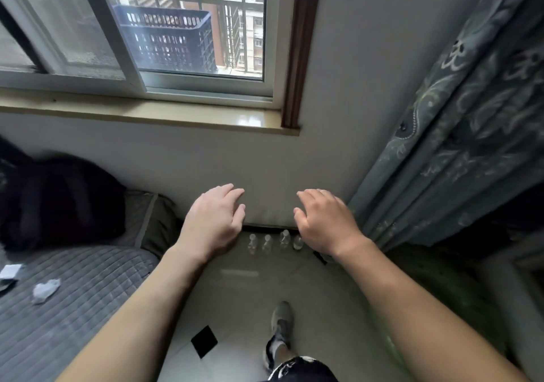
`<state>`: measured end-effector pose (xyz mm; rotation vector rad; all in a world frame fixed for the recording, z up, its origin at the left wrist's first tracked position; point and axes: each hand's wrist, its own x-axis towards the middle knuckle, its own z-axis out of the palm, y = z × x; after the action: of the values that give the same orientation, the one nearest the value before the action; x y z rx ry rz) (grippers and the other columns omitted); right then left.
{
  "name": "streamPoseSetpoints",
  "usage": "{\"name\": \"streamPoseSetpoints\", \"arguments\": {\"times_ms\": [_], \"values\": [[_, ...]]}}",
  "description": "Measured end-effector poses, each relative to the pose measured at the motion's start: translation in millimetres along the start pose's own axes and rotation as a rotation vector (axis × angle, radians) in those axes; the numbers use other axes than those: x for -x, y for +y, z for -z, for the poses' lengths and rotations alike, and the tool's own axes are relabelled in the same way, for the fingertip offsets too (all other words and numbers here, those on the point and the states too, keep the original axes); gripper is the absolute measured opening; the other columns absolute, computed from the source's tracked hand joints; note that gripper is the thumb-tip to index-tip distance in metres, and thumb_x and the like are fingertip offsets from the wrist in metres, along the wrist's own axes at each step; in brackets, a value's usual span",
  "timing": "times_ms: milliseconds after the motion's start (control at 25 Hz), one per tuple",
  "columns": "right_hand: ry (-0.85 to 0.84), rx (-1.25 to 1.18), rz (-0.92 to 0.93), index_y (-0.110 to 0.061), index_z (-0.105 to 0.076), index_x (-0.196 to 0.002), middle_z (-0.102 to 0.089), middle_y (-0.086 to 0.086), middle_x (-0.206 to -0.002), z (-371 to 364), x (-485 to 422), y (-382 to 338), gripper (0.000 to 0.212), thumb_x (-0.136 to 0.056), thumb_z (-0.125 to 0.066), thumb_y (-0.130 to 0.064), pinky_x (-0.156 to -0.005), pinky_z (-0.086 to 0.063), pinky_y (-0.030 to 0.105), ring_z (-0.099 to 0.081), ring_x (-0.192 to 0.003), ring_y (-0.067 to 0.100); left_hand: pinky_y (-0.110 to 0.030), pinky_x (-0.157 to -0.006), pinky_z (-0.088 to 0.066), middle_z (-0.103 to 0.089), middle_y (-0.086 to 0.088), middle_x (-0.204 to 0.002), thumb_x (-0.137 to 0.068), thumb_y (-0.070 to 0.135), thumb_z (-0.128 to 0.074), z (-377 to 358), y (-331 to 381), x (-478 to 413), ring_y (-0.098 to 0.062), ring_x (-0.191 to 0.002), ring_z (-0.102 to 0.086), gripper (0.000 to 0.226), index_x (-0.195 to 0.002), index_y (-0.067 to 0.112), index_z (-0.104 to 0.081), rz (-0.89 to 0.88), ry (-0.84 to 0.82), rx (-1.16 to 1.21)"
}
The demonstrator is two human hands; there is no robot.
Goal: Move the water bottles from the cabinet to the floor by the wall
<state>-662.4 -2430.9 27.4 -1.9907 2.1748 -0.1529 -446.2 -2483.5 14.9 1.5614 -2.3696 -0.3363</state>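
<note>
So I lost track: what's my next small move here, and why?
Probably turn to the cabinet, which is out of view: the left hand and right hand hold nothing, fingers relaxed, and at least four water bottles already stand on the floor by the wall.

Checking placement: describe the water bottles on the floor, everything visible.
Four water bottles show: small, clear plastic, standing upright in a row on the tiled floor at the foot of the wall below the window. The right hand overlaps the rightmost one in view; more may be hidden. Neither hand holds any.
</note>
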Motion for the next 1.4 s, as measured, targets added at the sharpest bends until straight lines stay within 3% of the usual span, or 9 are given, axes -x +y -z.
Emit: {"name": "streamPoseSetpoints", "arguments": {"times_ms": [400, 720, 960, 1400], "values": [[0.023, 0.034, -0.082, -0.014, -0.05, -0.132, -0.052, 0.004, -0.138, 14.8, 107.5, -12.1, 0.043, -0.097, -0.04, -0.036, -0.108, -0.034, 0.041, -0.042, -0.13, 0.025, -0.032, -0.108, -0.033, -0.056, -0.004, -0.138, -0.088, 0.038, -0.039, 7.0, 27.4, 90.3, -0.023, -0.129, -0.048, 0.054, -0.132, 0.015, -0.059, -0.062, -0.016, 0.095], [0.033, -0.015, -0.125, -0.015, -0.046, -0.137, -0.049, 0.003, -0.142, 18.0, 178.3, 5.1, 0.045, -0.099, -0.037, -0.035, -0.111, -0.032, 0.038, -0.04, -0.133, 0.022, -0.033, -0.107, -0.035, -0.056, -0.007, -0.138, -0.094, 0.026, -0.054, 4.7, 66.6, 142.1, -0.026, -0.129, -0.048, 0.038, -0.13, 0.013, -0.06, -0.122, 0.04, 0.101], [0.07, -0.022, -0.209, -0.013, -0.05, -0.133, -0.052, 0.005, -0.139, 27.9, 274.7, 63.3, 0.042, -0.098, -0.038, -0.034, -0.108, -0.035, 0.038, -0.043, -0.13, 0.024, -0.032, -0.108, -0.034, -0.055, -0.006, -0.14, -0.094, 0.022, -0.056, -14.1, 148.1, 196.8, -0.026, -0.131, -0.046, 0.039, -0.131, 0.014, -0.06, -0.173, 0.031, 0.138], [0.125, -0.067, -0.414, -0.013, -0.038, -0.146, -0.041, 0.005, -0.151, 36.7, 503.5, 196.4, 0.051, -0.099, -0.036, -0.035, -0.116, -0.027, 0.037, -0.032, -0.14, 0.022, -0.036, -0.106, -0.036, -0.052, -0.004, -0.143, -0.097, 0.027, -0.05, -77.8, 323.5, 325.0, -0.027, -0.131, -0.044, 0.041, -0.136, 0.017, -0.054, -0.319, -0.097, 0.161]]}}
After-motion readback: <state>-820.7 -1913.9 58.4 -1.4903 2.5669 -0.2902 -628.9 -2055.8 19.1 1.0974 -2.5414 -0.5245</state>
